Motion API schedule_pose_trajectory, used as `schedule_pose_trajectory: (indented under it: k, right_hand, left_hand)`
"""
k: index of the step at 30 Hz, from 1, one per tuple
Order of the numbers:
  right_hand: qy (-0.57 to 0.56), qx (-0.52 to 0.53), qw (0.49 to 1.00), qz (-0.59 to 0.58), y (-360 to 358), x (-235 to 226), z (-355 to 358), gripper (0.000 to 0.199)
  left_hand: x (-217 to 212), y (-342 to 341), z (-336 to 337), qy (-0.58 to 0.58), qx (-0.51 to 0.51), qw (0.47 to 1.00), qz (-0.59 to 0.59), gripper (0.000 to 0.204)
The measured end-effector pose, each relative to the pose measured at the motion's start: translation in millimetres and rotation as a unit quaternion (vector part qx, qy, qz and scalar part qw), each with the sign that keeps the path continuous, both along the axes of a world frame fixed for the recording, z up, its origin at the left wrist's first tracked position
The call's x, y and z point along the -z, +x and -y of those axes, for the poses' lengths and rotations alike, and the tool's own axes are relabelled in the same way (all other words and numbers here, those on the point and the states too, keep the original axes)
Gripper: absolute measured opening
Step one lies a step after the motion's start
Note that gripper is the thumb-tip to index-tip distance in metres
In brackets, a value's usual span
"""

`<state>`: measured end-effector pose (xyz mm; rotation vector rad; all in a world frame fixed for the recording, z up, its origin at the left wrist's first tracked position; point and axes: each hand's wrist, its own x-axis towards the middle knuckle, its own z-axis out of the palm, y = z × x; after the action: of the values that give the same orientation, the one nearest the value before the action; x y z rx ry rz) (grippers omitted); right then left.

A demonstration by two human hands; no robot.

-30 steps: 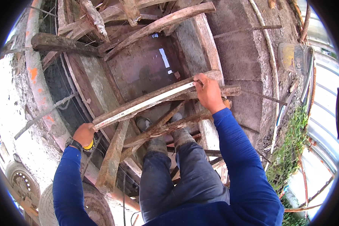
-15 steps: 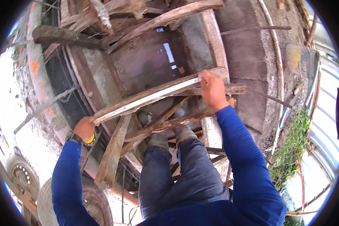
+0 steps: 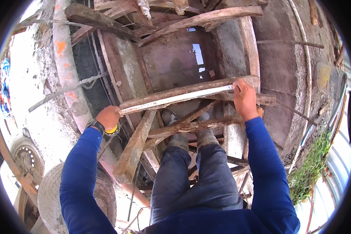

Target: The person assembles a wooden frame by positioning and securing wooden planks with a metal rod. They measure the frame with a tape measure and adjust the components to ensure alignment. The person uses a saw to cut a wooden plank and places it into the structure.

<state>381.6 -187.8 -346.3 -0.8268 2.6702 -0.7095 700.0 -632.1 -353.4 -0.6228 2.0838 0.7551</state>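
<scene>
— Tape [image 3: 175,99], pale and stretched flat along the upper wooden pole [image 3: 191,90], spanning the timber frame from end to end.

— Who holds it?

— Left hand [image 3: 108,117] is curled tight around the yellow tape case [image 3: 113,130] at the pole's left end. Right hand [image 3: 243,99] presses the tape's far end onto the pole, fingers folded over it.

— And below?

— Boots [image 3: 191,136] stand on a lower crossbeam [image 3: 191,125], above a rusty-walled pit [image 3: 175,58]. A tyre [image 3: 50,191] lies lower left.
</scene>
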Motion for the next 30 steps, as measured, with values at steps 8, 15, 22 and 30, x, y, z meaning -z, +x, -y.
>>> schedule_pose_trajectory:
  k: [8, 15, 22, 30]
  right_hand:
    - [-0.019, 0.046, 0.998, 0.041, 13.3, -11.7, -9.6, 0.002]
    - [-0.056, 0.089, 0.994, 0.017, 29.3, -67.7, -24.3, 0.002]
    - [-0.071, 0.114, 0.991, -0.016, 48.7, -96.1, -44.0, 0.005]
    - [-0.104, 0.081, 0.991, 0.001, 61.1, -122.6, -1.1, 0.02]
  left_hand:
    - [-13.1, -3.1, -6.5, -0.017, 0.007, 1.0, -0.015, 0.026]
    - [-76.6, -28.4, 7.7, 0.051, 0.02, 0.998, -0.012, 0.028]
    - [-123.0, -42.9, 3.4, 0.047, 0.104, 0.989, -0.094, 0.026]
    - [-152.6, -35.1, -5.6, 0.119, 0.119, 0.964, -0.205, 0.041]
